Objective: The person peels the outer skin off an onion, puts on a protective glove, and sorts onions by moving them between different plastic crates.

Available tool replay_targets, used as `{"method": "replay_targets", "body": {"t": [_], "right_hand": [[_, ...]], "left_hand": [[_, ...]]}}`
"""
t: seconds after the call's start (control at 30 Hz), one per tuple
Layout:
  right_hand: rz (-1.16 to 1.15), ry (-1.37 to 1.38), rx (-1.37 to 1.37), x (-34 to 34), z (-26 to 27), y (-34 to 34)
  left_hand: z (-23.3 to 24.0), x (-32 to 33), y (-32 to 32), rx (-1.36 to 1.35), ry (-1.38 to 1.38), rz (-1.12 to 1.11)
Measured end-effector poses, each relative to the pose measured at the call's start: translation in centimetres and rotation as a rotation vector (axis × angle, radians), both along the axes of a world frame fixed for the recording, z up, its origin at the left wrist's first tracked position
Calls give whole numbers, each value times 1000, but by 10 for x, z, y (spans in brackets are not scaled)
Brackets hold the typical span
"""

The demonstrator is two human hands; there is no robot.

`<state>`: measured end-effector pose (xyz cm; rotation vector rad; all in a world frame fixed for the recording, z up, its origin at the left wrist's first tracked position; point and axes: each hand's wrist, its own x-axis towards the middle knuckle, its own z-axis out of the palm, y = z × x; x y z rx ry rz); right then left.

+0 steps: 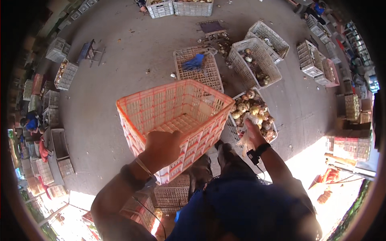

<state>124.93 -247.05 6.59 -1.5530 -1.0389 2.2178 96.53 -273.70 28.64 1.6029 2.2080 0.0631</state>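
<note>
My left hand (pixel 162 147) grips the near rim of an orange-red plastic crate (pixel 193 144), held up tilted above the floor; no contents show inside it. My right hand (pixel 254 132) has its fingers closed on a pale, crumpled, thin material (pixel 246 141), perhaps a glove. That hand is over a crate of onion-like bulbs (pixel 242 107), brown and yellowish, right of the orange-red crate. Beyond the raised crate lies an upturned or flat-topped crate (pixel 197 76) with a blue glove or cloth (pixel 193 62) on it.
Two pale crates (pixel 254 63) (pixel 268 37) with some bulbs stand at the upper right. A small low stool (pixel 212 27) stands beyond, with peelings and scraps beside it. Another stool (pixel 87 52) is at the left. A crate (pixel 173 192) stands behind my legs. People and stacked crates line both sides.
</note>
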Motion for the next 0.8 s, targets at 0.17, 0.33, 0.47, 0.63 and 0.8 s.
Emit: {"method": "replay_targets", "body": {"t": [0.17, 0.33, 0.47, 0.63, 0.8], "right_hand": [[-166, 62, 7, -37, -4, 6], [-537, 258, -86, -86, -3, 14], [-615, 276, -89, -98, -37, 23], [-565, 228, -87, -109, -92, 10], [-592, 40, -76, -167, -85, -16]], "left_hand": [[-5, -61, 83, 126, 12, -254], [-23, -86, 144, 95, 95, -498], [-108, -112, 145, 172, 56, -452], [-238, -135, 101, 146, 94, -317], [-282, -181, 62, 88, 57, -299]]}}
